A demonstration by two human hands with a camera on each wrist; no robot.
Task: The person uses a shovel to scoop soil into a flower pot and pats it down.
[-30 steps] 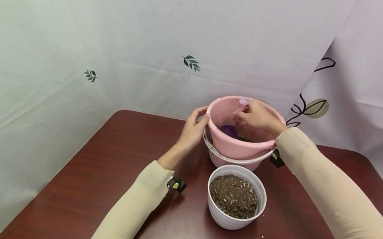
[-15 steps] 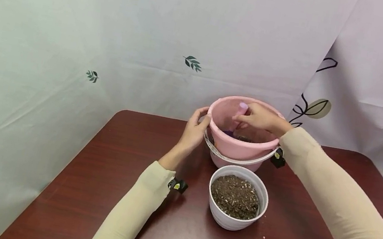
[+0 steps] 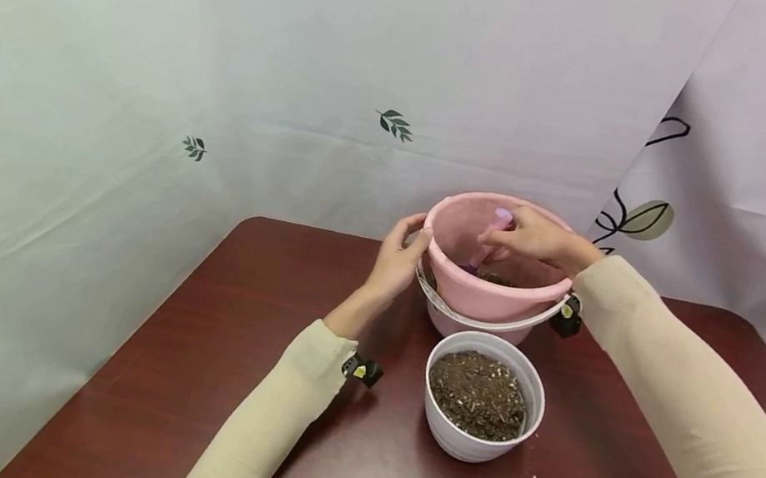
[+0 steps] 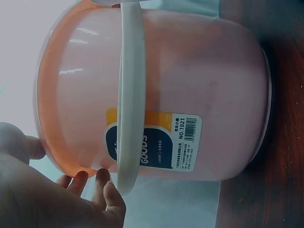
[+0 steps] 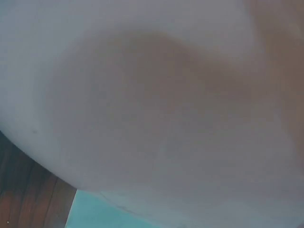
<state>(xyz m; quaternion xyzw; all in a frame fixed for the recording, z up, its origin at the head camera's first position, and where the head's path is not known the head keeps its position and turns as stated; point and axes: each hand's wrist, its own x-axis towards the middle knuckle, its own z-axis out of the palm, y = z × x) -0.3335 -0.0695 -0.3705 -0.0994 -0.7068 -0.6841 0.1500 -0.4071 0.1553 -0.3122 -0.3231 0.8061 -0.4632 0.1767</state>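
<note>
A pink bucket (image 3: 487, 300) with a white carry handle (image 3: 490, 325) stands toward the back of the table. My left hand (image 3: 397, 263) grips its left rim, thumb at the edge and fingers on the outer wall. Inside the bucket, my right hand (image 3: 539, 238) holds a small trowel by its pink handle (image 3: 496, 222). Only a sliver of the trowel's purple blade shows, low near dark soil (image 3: 498, 279). The left wrist view shows the bucket's label (image 4: 185, 142) close up. Bucket wall (image 5: 142, 118) fills most of the right wrist view, hiding the hand and trowel there.
A white pot (image 3: 462, 448) filled with brown soil (image 3: 479, 395) stands right in front of the bucket. The table (image 3: 193, 376) is dark red wood with a few crumbs right of the pot. Behind it hangs a pale printed cloth (image 3: 289, 71).
The purple blade has sunk lower in the bucket, and less of it shows. The right hand has dipped slightly with the trowel. The left hand keeps its hold, while the whole view shifts slightly.
</note>
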